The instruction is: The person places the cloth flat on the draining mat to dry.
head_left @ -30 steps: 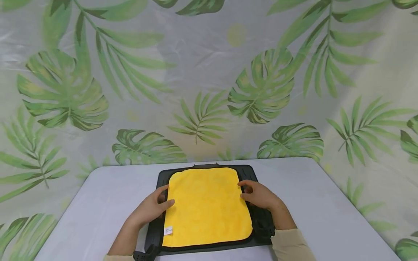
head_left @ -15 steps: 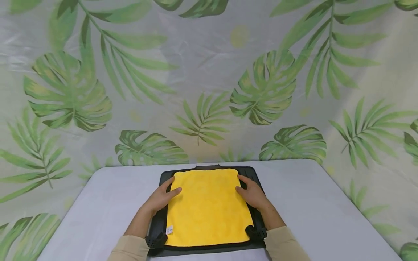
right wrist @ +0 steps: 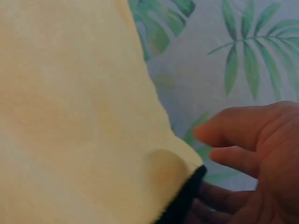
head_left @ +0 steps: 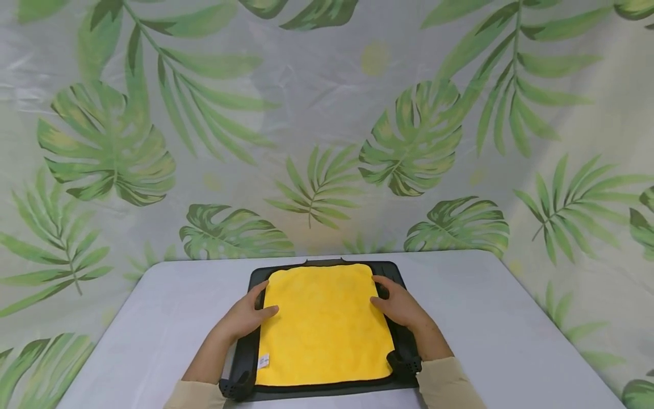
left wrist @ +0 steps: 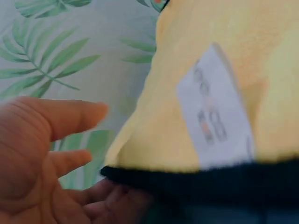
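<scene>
A yellow cloth with a dark border lies spread flat over a black tray-like board. A small white label sits near its lower left corner. My left hand is at the left edge, thumb and forefinger spread apart. In the left wrist view the thumb stands clear of the cloth, while lower fingers reach under the dark border beside the label. At the right edge is my right hand, its thumb tip at the cloth. Its lower fingers are partly hidden behind the border in the right wrist view.
The board rests on a white table, with table surface on both sides. Behind stands a leaf-patterned curtain. Black wrist straps lie over the board's front corners.
Both hands slid forward and inward along the cloth's edges, then drew slightly back; the left moved more. The cloth stays spread on the board. The head view shifted a little.
</scene>
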`<state>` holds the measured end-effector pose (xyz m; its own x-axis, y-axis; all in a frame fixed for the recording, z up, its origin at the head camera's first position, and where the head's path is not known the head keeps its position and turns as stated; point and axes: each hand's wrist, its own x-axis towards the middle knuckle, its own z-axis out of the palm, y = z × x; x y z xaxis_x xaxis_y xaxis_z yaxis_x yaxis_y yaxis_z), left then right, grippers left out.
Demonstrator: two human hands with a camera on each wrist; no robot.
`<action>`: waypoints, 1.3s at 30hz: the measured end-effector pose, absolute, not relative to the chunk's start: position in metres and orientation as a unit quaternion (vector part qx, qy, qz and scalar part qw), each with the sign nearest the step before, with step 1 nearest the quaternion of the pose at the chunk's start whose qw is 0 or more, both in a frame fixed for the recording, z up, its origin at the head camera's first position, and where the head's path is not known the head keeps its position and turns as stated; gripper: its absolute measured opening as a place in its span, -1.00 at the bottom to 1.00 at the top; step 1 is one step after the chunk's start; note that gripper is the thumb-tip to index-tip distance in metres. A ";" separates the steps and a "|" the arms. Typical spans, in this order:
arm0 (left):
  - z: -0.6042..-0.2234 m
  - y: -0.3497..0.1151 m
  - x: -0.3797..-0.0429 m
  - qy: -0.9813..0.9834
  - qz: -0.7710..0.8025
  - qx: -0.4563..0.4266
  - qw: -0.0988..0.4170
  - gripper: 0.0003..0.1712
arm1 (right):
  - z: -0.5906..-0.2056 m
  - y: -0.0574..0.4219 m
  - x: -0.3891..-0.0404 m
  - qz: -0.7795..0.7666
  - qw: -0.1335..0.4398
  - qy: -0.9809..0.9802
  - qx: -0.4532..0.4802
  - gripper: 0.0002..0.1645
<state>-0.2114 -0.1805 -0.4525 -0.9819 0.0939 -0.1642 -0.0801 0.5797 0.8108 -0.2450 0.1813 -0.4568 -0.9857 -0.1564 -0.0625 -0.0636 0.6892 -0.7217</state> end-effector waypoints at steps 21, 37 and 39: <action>-0.436 -0.201 -0.171 0.813 0.469 0.067 0.338 0.18 | -0.423 0.203 -0.216 -0.339 0.284 0.896 -0.038 0.02; -0.429 -0.202 -0.169 0.826 0.445 0.060 0.340 0.18 | -0.424 0.197 -0.215 -0.360 0.322 0.872 -0.081 -0.82; -0.429 -0.200 -0.168 0.834 0.433 0.049 0.338 0.18 | -0.424 0.196 -0.214 -0.350 0.321 0.878 -0.070 -0.86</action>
